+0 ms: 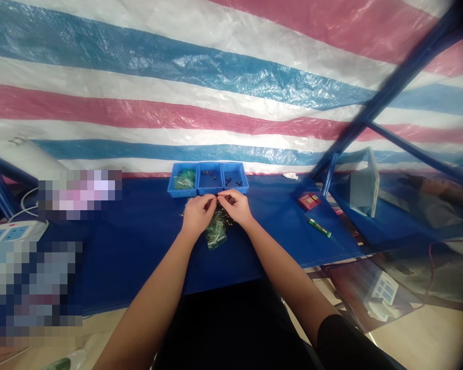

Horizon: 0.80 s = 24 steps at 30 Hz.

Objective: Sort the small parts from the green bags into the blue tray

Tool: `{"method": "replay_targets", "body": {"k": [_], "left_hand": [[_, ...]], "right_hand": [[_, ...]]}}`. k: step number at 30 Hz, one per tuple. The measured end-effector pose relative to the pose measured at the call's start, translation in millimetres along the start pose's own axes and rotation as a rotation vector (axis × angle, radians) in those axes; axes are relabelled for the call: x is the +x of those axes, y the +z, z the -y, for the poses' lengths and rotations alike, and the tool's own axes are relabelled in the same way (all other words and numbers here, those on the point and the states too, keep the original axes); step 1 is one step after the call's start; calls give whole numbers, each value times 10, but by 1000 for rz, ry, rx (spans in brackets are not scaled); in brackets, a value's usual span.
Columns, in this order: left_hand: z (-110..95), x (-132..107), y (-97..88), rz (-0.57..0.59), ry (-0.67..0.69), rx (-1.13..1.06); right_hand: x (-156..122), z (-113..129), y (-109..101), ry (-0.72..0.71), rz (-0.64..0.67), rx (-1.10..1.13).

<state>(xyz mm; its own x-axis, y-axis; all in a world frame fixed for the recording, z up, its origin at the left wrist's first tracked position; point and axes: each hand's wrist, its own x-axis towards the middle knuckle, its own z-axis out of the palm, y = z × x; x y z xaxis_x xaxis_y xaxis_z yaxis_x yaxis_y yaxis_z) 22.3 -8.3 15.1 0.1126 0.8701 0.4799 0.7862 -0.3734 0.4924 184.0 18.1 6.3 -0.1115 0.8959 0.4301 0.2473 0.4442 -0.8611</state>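
My left hand (199,215) and my right hand (236,205) meet at their fingertips over the blue table, both pinched closed. Whatever sits between the fingertips is too small to make out. Just below them lies a clear greenish plastic bag (216,232) of small metallic parts, some spread beside it under my right hand. Beyond my hands stand three joined blue bins. A green plastic packet fills the left bin (182,193), a few small brass-coloured pieces lie in the middle bin (210,184), and dark screw-like pieces lie in the right bin (234,181).
On the right of the table (146,257) are a red box (308,201) and a green tube (319,227). A white power strip (19,231) with a cable stands at the left. Behind hangs a striped tarp (200,77), with a blue metal frame (386,87) at right.
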Motion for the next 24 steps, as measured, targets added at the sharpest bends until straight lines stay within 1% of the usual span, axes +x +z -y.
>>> {"method": "replay_targets", "body": {"k": [5, 13, 24], "left_hand": [[-7, 3, -7, 4, -28, -27], [-12, -2, -2, 3, -16, -42], [-4, -1, 12, -3, -15, -32]], "right_hand": [[-7, -20, 14, -9, 61, 16], [-6, -17, 9, -20, 51, 50], [-9, -54, 24, 11, 47, 62]]}}
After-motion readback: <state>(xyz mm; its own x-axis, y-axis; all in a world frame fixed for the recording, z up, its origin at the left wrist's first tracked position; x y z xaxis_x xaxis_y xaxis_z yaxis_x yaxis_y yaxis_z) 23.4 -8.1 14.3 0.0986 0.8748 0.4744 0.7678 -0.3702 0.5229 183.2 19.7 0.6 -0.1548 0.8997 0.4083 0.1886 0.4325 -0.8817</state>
